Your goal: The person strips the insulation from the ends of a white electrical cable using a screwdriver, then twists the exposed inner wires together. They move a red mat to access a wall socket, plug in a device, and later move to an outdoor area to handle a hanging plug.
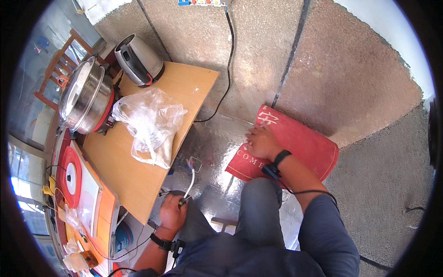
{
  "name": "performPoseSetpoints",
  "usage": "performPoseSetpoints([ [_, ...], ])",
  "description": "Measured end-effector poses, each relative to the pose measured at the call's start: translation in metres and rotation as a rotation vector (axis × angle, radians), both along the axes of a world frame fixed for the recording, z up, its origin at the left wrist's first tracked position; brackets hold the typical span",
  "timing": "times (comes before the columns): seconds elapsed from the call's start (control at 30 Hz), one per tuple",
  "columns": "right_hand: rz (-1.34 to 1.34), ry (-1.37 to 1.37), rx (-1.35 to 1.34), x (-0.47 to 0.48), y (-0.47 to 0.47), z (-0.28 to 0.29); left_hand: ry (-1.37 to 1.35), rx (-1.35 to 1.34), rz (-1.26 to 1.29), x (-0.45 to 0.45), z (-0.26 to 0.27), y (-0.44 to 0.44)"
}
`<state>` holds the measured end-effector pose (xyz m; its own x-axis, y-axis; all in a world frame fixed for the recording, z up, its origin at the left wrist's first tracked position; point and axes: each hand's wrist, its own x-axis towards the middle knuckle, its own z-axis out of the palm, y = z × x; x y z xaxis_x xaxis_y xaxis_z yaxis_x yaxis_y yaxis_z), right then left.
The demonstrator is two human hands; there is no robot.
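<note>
My left hand is closed around a white cable above my left thigh. The cable's upper end shows thin red and blue wires. A dark handle with a yellowish part also shows in this fist; what tool it belongs to is unclear. My right hand lies on a red doormat with pale lettering, fingers apart near its left edge. The mat is curved, beside my right knee and close to the wall.
A wooden table at left bears a clear plastic bag, an electric kettle and a lidded steel pot. A black cable hangs from a breaker box on the wall. A blue-green bucket stands below.
</note>
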<state>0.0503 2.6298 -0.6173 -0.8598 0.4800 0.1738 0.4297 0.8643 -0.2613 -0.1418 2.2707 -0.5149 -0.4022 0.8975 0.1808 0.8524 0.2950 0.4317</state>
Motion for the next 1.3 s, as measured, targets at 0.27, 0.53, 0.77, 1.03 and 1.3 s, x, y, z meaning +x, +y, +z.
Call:
performPoseSetpoints([
  [0.27, -0.610, 0.068, 0.056, 0.159, -0.006, 0.065, -0.176, 0.111, -0.313, 0.019, 0.038, 0.132],
  [0.53, -0.918, 0.704, -0.507, 0.234, 0.000, 0.001, -0.506, 0.092, -0.348, 0.087, -0.036, 0.263],
  [0.77, -1.038, 1.062, -1.306, 0.242, 0.007, -0.019, -0.712, 0.092, -0.224, 0.104, -0.100, 0.284],
  [1.03, -0.798, 1.115, -1.707, 0.246, -0.013, -0.023, -0.665, -0.071, -0.012, 0.106, -0.082, 0.288],
  [1.3, -0.845, 1.164, -1.716, 0.232, -0.016, -0.015, -0.883, -0.060, 0.176, 0.110, -0.099, 0.296],
])
